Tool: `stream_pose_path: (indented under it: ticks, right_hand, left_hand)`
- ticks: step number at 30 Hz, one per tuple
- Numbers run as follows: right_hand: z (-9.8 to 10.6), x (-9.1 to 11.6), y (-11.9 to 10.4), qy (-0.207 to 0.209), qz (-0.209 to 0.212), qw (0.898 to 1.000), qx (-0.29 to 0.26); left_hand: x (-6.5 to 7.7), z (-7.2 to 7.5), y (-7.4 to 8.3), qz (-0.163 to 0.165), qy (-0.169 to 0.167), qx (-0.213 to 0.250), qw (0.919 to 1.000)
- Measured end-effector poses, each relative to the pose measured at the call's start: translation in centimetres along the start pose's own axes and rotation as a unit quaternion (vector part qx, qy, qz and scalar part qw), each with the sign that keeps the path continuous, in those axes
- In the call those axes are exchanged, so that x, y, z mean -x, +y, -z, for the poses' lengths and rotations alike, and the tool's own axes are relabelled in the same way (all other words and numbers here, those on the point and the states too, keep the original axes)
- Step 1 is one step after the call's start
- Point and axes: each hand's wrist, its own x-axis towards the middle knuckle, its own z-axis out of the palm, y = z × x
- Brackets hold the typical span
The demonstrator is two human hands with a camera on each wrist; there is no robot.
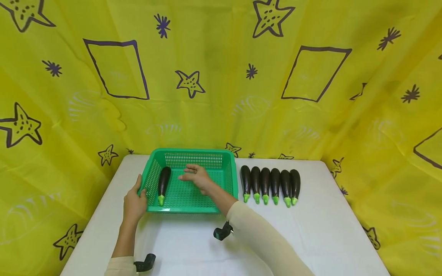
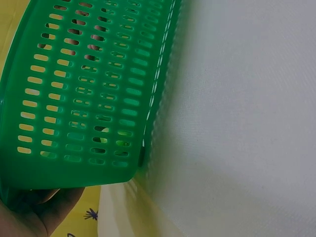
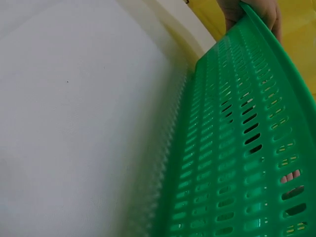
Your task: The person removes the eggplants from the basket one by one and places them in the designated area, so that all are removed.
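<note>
A green plastic basket (image 1: 193, 209) with slotted walls stands on the white table. Inside it, along the left wall, lies one eggplant (image 1: 164, 186) with its green stem end toward the front. My left hand (image 1: 135, 201) grips the basket's left rim, thumb over the edge; the left wrist view shows that hand (image 2: 44, 212) at the basket's corner. My right hand (image 1: 198, 178) is above the basket's floor, fingers extended and holding nothing, to the right of the eggplant. In the right wrist view the basket wall (image 3: 222, 148) hides most of the right hand.
Several eggplants (image 1: 265, 186) lie side by side in a row on the table (image 1: 328, 230), right of the basket, stem ends toward the front. A yellow curtain (image 1: 221, 115) with drawn stars hangs behind and at both sides. Black wrist-worn devices (image 1: 222, 231) are on both forearms.
</note>
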Motion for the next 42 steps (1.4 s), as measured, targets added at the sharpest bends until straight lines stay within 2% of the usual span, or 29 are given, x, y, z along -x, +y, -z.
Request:
stream_pose_path:
  ticks: [12, 18, 25, 37, 42]
  right_hand:
    - [-1.3, -1.1, 0.4, -0.004, 0.010, 0.999, 0.034]
    - [-2.5, -1.5, 0.4, -0.002, 0.005, 1.000, 0.028]
    - [-3.2, -2.8, 0.8, -0.006, -0.003, 0.998, 0.056]
    - [-3.3, -3.5, 1.5, -0.065, -0.012, 0.991, 0.118]
    - [-3.2, -3.7, 1.9, -0.096, -0.034, 0.986, 0.131]
  left_hand:
    - [0.0, 0.3, -0.5, -0.002, 0.010, -0.004, 0.9999]
    - [0.1, 0.2, -0.6, 0.003, 0.004, -0.003, 1.0000]
    - [0.0, 0.1, -0.5, -0.001, 0.012, 0.000, 0.9999]
    - [0.0, -0.1, -0.3, -0.002, 0.007, -0.006, 1.0000]
    - [-0.1, -0.2, -0.2, 0.001, 0.001, 0.002, 1.0000]
